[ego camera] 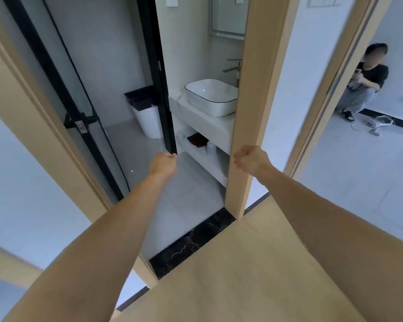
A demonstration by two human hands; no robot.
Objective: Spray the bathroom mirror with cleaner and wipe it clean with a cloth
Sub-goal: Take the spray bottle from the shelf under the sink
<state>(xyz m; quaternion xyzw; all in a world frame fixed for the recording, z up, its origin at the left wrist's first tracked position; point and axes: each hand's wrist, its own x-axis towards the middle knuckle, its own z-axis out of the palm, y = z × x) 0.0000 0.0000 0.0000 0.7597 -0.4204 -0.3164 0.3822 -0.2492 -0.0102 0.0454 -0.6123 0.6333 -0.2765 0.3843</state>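
Note:
Through the bathroom doorway I see part of the mirror (228, 17) high on the far wall, above a white basin (211, 96) and a grey tap (233, 67). On the shelf under the counter lie a dark cloth-like item (196, 140) and a white bottle (211, 147). Both my arms reach forward. My left hand (162, 165) hangs in the doorway with curled fingers and holds nothing. My right hand (249, 160), also loosely curled and empty, is in front of the right door frame.
A black-framed glass door (79, 122) stands open at the left. A white bin (148, 119) with a black liner sits on the bathroom floor. A black marble threshold (191, 242) crosses the doorway. A person (363, 84) crouches in the room at the right beside a small fan (379, 123).

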